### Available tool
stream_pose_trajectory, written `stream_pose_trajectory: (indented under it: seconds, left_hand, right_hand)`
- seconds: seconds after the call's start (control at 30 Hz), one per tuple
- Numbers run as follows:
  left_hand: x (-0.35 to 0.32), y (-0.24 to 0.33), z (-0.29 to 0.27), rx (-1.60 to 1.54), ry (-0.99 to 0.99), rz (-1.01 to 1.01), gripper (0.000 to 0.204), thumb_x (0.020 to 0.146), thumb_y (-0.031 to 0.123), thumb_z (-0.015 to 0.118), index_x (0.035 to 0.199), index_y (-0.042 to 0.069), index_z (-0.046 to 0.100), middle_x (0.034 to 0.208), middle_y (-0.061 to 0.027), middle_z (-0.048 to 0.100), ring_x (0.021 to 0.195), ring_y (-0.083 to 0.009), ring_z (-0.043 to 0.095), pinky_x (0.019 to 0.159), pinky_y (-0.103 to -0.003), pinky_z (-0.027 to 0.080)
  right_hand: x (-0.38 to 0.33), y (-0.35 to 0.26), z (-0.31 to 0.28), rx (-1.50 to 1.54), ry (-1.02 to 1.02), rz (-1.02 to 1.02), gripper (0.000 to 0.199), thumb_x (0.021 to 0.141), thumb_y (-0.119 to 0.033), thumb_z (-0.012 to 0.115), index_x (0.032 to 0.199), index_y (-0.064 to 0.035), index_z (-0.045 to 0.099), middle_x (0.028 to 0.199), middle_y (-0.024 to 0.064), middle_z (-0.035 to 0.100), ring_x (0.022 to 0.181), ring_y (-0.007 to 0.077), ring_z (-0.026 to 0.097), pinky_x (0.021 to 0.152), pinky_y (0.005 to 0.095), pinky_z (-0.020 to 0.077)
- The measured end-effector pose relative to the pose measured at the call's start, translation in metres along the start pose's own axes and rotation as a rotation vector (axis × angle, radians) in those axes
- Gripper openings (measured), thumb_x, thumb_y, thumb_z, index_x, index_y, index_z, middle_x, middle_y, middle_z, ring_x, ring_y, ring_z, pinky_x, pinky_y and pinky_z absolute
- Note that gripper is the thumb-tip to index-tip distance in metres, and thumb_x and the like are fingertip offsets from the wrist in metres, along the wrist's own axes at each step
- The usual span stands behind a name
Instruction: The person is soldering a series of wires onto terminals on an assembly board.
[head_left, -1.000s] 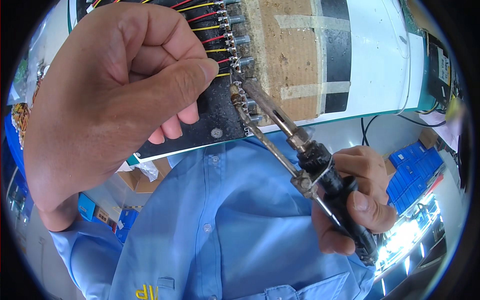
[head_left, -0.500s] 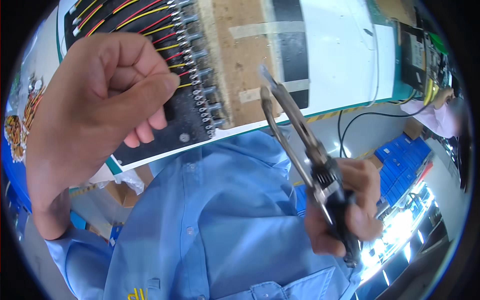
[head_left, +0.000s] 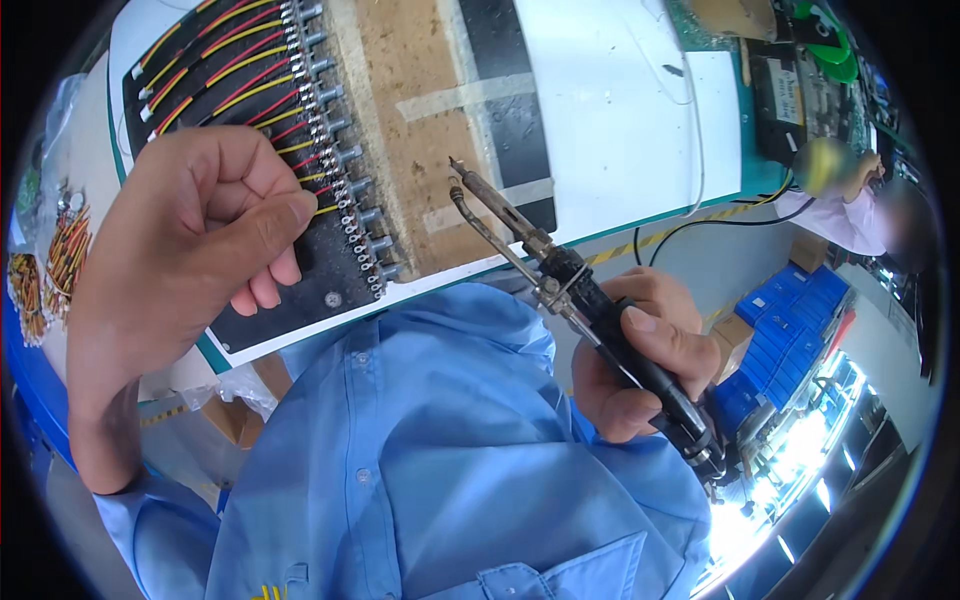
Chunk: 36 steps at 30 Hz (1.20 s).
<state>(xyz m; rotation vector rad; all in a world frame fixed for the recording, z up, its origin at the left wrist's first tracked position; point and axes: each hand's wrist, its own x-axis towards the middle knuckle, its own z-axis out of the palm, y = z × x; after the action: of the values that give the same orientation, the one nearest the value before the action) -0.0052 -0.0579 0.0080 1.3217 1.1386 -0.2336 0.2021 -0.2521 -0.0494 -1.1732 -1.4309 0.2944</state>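
A: What is nearest?
B: A blue shirt front; above it, the left hand, its grip narrow, thumb and forefinger pinched on a yellow wire at the row of metal terminals; the right hand, its grip wrapped around the black handle of a soldering iron; the iron's tip is over a stained cardboard strip, well apart from the terminals.

A: And the surface?
B: A desk with a green edge; on it, a white sheet, then a black board where red and yellow wires fan leftward from the terminals; pale tape crosses the cardboard.

A: Beyond?
B: Bundled wires at far left; blue boxes lower right, beside a cardboard carton; striped tape along the floor; farther off, another person's pale sleeve, and glaring light.
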Motion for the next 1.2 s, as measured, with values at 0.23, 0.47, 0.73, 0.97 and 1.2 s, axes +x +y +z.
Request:
stream_pose_trajectory:
  seconds: [0.23, 0.47, 0.73, 0.97, 1.2]
  left_hand:
    - [-0.002, 0.001, -0.001, -0.038, -0.026, 0.041, 0.015, 0.091, 0.009, 0.058, 0.079, 0.0, 0.057, 0.063, -0.0039, 0.06, 0.052, -0.0068, 0.056, 0.047, -0.019, 0.045]
    - [0.002, 0.005, 0.004, -0.025, -0.013, 0.049, 0.016, 0.09, 0.008, 0.058, 0.077, 0.0, 0.056, 0.062, -0.0051, 0.06, 0.052, -0.0081, 0.057, 0.047, -0.02, 0.046]
    - [0.002, -0.001, 0.002, -0.007, -0.024, 0.078, 0.015, 0.091, 0.011, 0.06, 0.08, 0.001, 0.057, 0.063, -0.005, 0.061, 0.052, -0.0087, 0.057, 0.047, -0.021, 0.046]
    - [-0.001, -0.002, 0.004, 0.0, 0.024, 0.027, 0.014, 0.09, 0.009, 0.06, 0.08, 0.0, 0.057, 0.063, -0.0039, 0.061, 0.051, -0.0058, 0.056, 0.046, -0.018, 0.044]
    - [-0.002, -0.003, 0.003, 0.001, 0.034, 0.025, 0.014, 0.09, 0.008, 0.059, 0.079, 0.0, 0.057, 0.063, -0.0038, 0.061, 0.052, -0.0051, 0.055, 0.046, -0.018, 0.042]
  right_hand:
    - [-0.008, 0.003, -0.005, -0.038, -0.015, 0.026, 0.047, 0.095, -0.044, 0.05, 0.106, 0.0018, 0.048, 0.056, 0.0128, 0.052, 0.045, 0.0187, 0.052, 0.043, 0.0282, 0.04]
    - [0.022, 0.028, -0.029, -0.136, 0.196, 0.048, 0.042, 0.097, -0.036, 0.049, 0.117, 0.001, 0.042, 0.082, 0.017, 0.061, 0.064, 0.0201, 0.061, 0.058, 0.0291, 0.0488]
    - [0.082, 0.076, -0.048, -0.528, 0.446, 0.28, 0.026, 0.097, -0.017, 0.052, 0.117, -0.0012, 0.049, 0.096, 0.0131, 0.062, 0.077, 0.0153, 0.061, 0.065, 0.0277, 0.0482]
    - [0.018, -0.003, 0.0, -0.272, 0.102, -0.109, 0.05, 0.098, -0.045, 0.04, 0.109, 0.003, 0.047, 0.08, 0.0189, 0.059, 0.054, 0.0219, 0.057, 0.047, 0.0297, 0.0451]
    - [0.015, -0.011, 0.025, -0.028, -0.117, -0.137, 0.056, 0.094, -0.052, 0.048, 0.11, 0.0007, 0.061, 0.055, 0.0081, 0.058, 0.049, 0.0198, 0.055, 0.038, 0.0266, 0.0385]
